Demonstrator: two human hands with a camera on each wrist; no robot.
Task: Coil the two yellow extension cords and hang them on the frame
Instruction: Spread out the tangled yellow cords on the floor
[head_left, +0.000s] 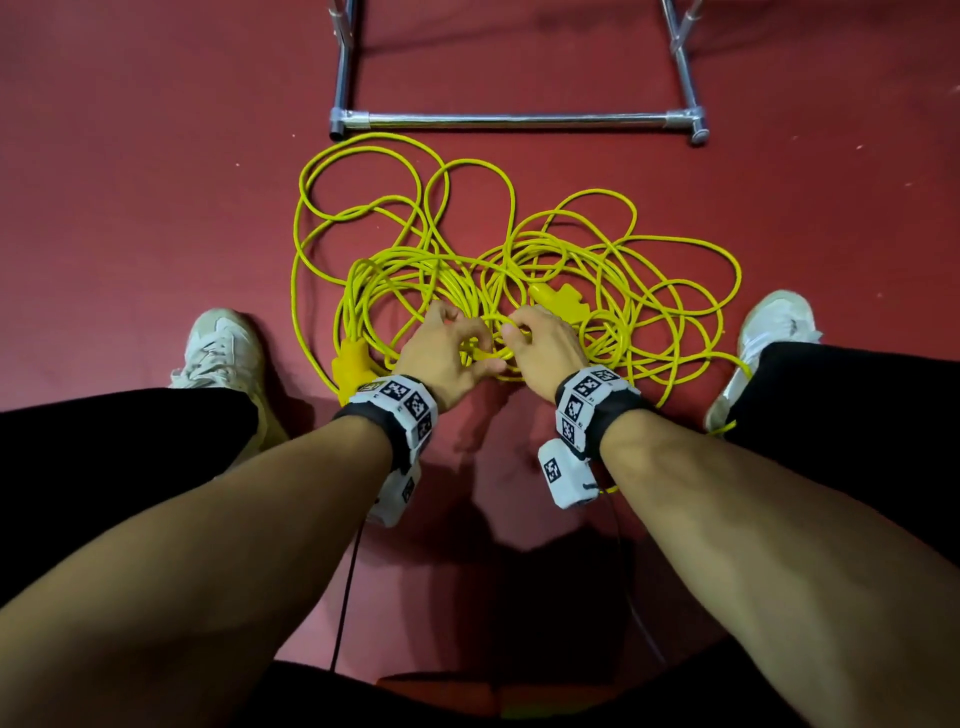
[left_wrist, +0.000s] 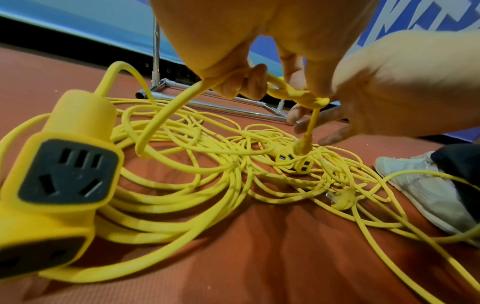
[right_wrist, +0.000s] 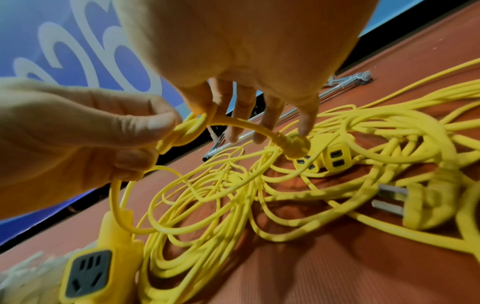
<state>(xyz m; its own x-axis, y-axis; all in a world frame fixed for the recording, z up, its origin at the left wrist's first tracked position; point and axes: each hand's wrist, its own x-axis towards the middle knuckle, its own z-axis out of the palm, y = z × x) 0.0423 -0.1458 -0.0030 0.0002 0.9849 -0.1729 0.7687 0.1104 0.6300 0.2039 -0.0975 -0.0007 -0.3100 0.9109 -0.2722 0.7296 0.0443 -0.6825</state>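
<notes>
- Red floor mat (head_left: 156, 208), yellow cords (head_left: 519, 249) tangled near frame (head_left: 514, 120).
- Left hand (head_left: 441, 353), right hand (head_left: 540, 343) pinching one knotted strand (both curled round it).
- Risk: pulling tightens knot, drags neighbouring loops.

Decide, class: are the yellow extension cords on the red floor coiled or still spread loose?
Still spread loose. The yellow extension cords sprawl in tangled loops on the red floor; both hands pinch one strand.

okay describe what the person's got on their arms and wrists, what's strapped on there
Both forearms are bare, with no sleeves. The left hand and right hand wear no gloves. Each wrist carries a black band studded with white blocks printed with black square-pattern markers. A white boxy unit hangs under each wrist, with a thin dark cable trailing back.
</notes>
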